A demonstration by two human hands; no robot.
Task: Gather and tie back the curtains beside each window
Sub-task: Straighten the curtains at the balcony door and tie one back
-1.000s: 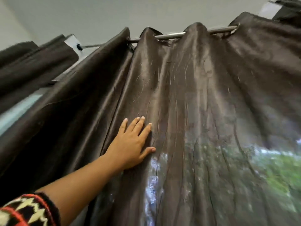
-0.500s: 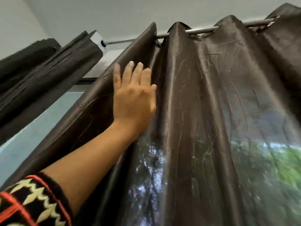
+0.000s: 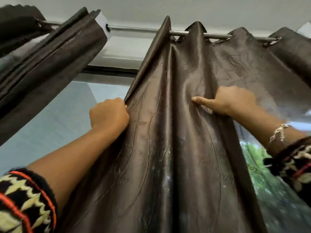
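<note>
A dark brown satin curtain (image 3: 168,148) hangs in folds from a metal rod (image 3: 134,29) by eyelets. My left hand (image 3: 109,113) grips the curtain's left edge with curled fingers. My right hand (image 3: 230,101) holds a fold further right, thumb stretched across the cloth and fingers tucked behind it. A second brown curtain (image 3: 50,56), bunched together, hangs at the upper left on the same rod.
Between the two curtains shows a pale blue window pane (image 3: 67,111) with a dark frame (image 3: 109,69) above it. Green foliage (image 3: 262,174) shows through the glass at the lower right. The white ceiling (image 3: 151,7) is close above the rod.
My left hand, flat against the cloth before, now grips the curtain's left edge. My right hand has come into view and taken a fold. The curtain has slid right, uncovering more window.
</note>
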